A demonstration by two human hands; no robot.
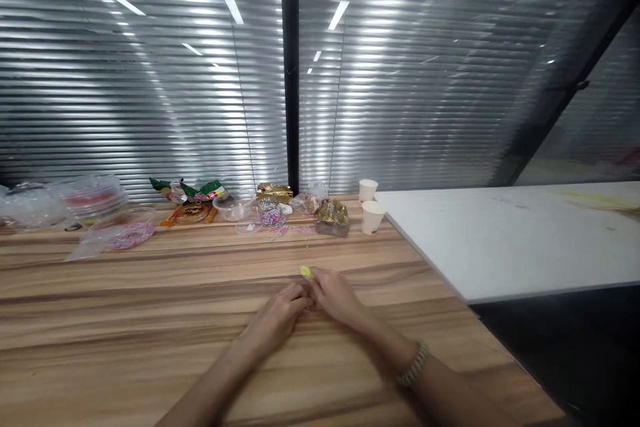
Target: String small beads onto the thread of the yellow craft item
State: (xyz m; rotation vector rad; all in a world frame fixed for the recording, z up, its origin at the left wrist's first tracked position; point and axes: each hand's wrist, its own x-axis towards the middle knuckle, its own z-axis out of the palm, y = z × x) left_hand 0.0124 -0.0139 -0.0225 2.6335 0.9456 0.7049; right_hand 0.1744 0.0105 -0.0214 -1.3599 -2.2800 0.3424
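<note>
Low over the wooden table (165, 320), my two hands meet with their fingertips together. My right hand (333, 293) is closed, and a small bright yellow piece (306, 271) sticks out past its thumb and index finger. Its kind is too small to make out. My left hand (283, 310) is closed in a pinch right beside the right fingers. Whatever lies between the left fingertips is hidden. A beaded bracelet (414, 365) circles my right wrist.
Two paper cups (373, 218) stand near the table's right edge. Along the back lie a gold foil bag (333, 218), a jar of pink and white bits (271, 213), a clear bowl (233, 207), green snack packets (203, 191) and stacked plastic lids (95, 199). A white table (515, 240) adjoins at right.
</note>
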